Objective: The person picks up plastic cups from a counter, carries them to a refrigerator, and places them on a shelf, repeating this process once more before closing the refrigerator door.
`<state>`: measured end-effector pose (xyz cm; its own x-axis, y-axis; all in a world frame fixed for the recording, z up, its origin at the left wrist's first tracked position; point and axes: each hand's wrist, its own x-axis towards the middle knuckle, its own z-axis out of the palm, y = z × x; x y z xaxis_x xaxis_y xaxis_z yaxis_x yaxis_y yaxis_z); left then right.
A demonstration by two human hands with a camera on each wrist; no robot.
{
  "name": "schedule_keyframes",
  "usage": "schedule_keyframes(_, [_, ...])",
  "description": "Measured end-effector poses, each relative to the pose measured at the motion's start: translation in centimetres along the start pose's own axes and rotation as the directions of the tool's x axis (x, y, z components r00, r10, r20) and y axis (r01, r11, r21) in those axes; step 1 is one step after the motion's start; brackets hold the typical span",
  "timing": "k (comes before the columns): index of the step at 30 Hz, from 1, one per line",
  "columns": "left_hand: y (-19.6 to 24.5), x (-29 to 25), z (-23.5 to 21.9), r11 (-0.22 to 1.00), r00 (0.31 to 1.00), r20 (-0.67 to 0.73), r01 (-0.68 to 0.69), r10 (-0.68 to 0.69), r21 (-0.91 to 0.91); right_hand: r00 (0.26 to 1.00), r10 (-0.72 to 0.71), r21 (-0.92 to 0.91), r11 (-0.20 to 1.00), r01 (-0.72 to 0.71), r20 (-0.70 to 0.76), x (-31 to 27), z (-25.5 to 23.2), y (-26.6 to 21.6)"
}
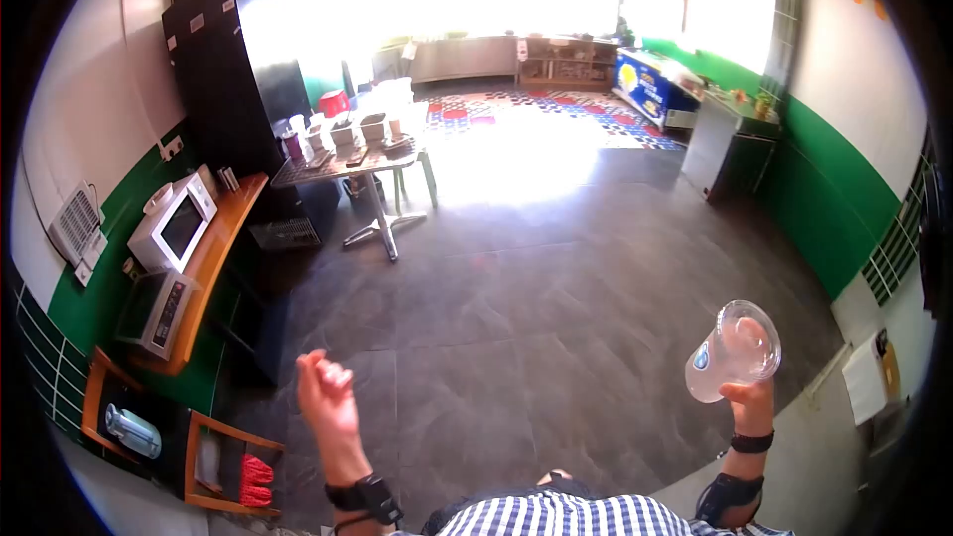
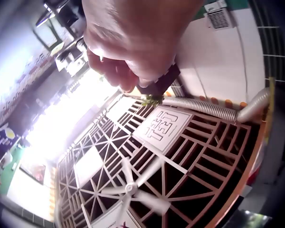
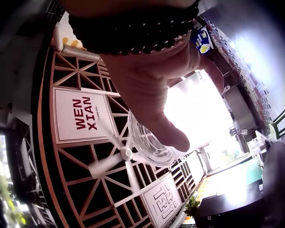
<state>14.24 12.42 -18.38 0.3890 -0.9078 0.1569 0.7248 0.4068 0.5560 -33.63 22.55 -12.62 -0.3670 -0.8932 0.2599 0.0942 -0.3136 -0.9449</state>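
In the head view my right hand (image 1: 752,401) grips a clear plastic cup (image 1: 717,362) with a small blue-and-white label. The cup leans, its wide round rim towards the upper right. The thumb presses near the rim, and fingers show blurred through the plastic. From the right wrist view, the ridged cup rim (image 3: 154,151) appears beside the thumb, the rest largely hidden by the hand. My left hand (image 1: 333,407) is raised over the floor with its fingers loosely curled and nothing in them. The left wrist view shows that same hand from below, without any object.
Along the left wall a wooden shelf (image 1: 220,248) bears a white microwave (image 1: 177,223) and a metal appliance (image 1: 157,316). A glass jug (image 1: 133,432) stands lower left. Ahead is a table (image 1: 298,175) with containers, near a black cabinet (image 1: 213,60). A counter (image 1: 730,144) stands right.
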Motion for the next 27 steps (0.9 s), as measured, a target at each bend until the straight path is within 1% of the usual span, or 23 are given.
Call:
schedule_keyframes(1, [-3.0, 2.6, 2.5, 1.0, 1.0, 0.005, 0.014, -0.014, 0.003, 1.0, 0.008, -0.019, 1.0, -0.008, 0.019, 3.5, 0.4, 1.0])
schedule_keyframes(3, [-8.8, 8.3, 4.9, 0.994, 0.992, 0.057, 0.111, -0.112, 0.023, 0.997, -0.004, -0.051, 0.999, 0.008, 0.077, 10.6, 0.7, 3.9])
schedule_keyframes(4, [-11.3, 10.8, 5.9, 0.994, 0.992, 0.065, 0.102, -0.105, 0.039, 0.994, -0.013, -0.066, 0.998, 0.02, 0.105, 14.3, 0.9, 5.5])
schedule_keyframes(6, [-16.0, 15.6, 7.9, 0.994, 0.993, 0.075, 0.083, -0.088, 0.066, 0.99, 0.002, -0.024, 1.0, 0.002, 0.138, 22.0, 2.2, 8.1])
schedule_keyframes(7, [-17.6, 17.5, 8.1, 0.995, 0.998, 0.029, 0.059, -0.061, 0.08, 0.987, 0.028, -0.011, 1.0, -0.026, 0.159, 25.4, 2.5, 9.3])
schedule_keyframes(10, [-19.6, 24.7, 8.5, 0.989, 0.994, -0.079, -0.062, 0.073, 0.131, 0.966, -0.008, 0.008, 1.0, 0.006, 0.26, 36.9, 4.0, 13.7])
schedule_keyframes(11, [-19.9, 26.8, 8.9, 0.983, 0.986, -0.107, -0.113, 0.129, 0.146, 0.959, 0.023, 0.021, 0.999, -0.031, 0.282, 40.7, 5.0, 14.7])
schedule_keyframes(13, [-20.3, 30.6, 9.3, 0.958, 0.952, -0.184, -0.209, 0.246, 0.196, 0.943, 0.086, 0.033, 0.994, -0.102, 0.321, 48.1, 7.4, 16.2])
schedule_keyframes(15, [-20.9, 33.9, 9.5, 0.922, 0.906, -0.243, -0.28, 0.346, 0.269, 0.941, 0.069, 0.059, 0.994, -0.093, 0.332, 55.0, 9.9, 18.9])
schedule_keyframes(16, [-21.9, 35.8, 9.7, 0.899, 0.879, -0.263, -0.315, 0.397, 0.304, 0.94, 0.057, 0.073, 0.994, -0.086, 0.337, 58.5, 11.0, 20.5])
schedule_keyframes(17, [-23.2, 37.8, 10.0, 0.883, 0.857, -0.291, -0.325, 0.426, 0.339, 0.934, 0.052, 0.067, 0.995, -0.08, 0.355, 62.0, 12.0, 21.8])
schedule_keyframes(19, [-26.6, 42.9, 10.5, 0.881, 0.86, -0.273, -0.334, 0.43, 0.337, 0.923, 0.042, 0.059, 0.996, -0.07, 0.383, 68.8, 14.1, 24.6])
schedule_keyframes(20, [-28.7, 46.0, 10.6, 0.896, 0.896, -0.214, -0.316, 0.39, 0.311, 0.923, 0.009, 0.066, 0.997, -0.037, 0.385, 72.1, 15.2, 26.0])
schedule_keyframes(21, [-30.6, 49.8, 10.9, 0.912, 0.927, -0.154, -0.288, 0.342, 0.292, 0.927, 0.019, 0.077, 0.996, -0.051, 0.375, 75.3, 16.8, 27.1])
schedule_keyframes(22, [-33.2, 53.5, 11.7, 0.911, 0.945, -0.102, -0.267, 0.312, 0.316, 0.932, 0.019, 0.093, 0.994, -0.056, 0.363, 78.4, 17.9, 28.0])
schedule_keyframes(23, [-35.9, 57.3, 12.5, 0.924, 0.96, -0.056, -0.246, 0.273, 0.292, 0.936, 0.01, 0.112, 0.992, -0.053, 0.352, 81.8, 19.0, 28.9])
schedule_keyframes(24, [-38.8, 61.1, 14.2, 0.933, 0.971, -0.014, -0.226, 0.24, 0.278, 0.939, -0.009, 0.086, 0.996, -0.022, 0.345, 85.0, 19.5, 30.2])
schedule_keyframes(25, [-41.8, 64.9, 16.1, 0.969, 0.987, 0.042, -0.161, 0.156, 0.187, 0.939, -0.002, 0.08, 0.996, -0.028, 0.344, 88.3, 20.2, 31.0])
schedule_keyframes(26, [-44.5, 68.6, 17.7, 0.988, 0.995, 0.077, -0.074, 0.064, 0.134, 0.939, 0.007, 0.073, 0.997, -0.034, 0.344, 91.5, 20.9, 31.6])
schedule_keyframes(27, [-47.2, 72.1, 19.5, 0.998, 0.986, 0.167, 0.012, -0.023, 0.066, 0.939, 0.018, 0.07, 0.997, -0.045, 0.344, 94.6, 21.6, 32.3])
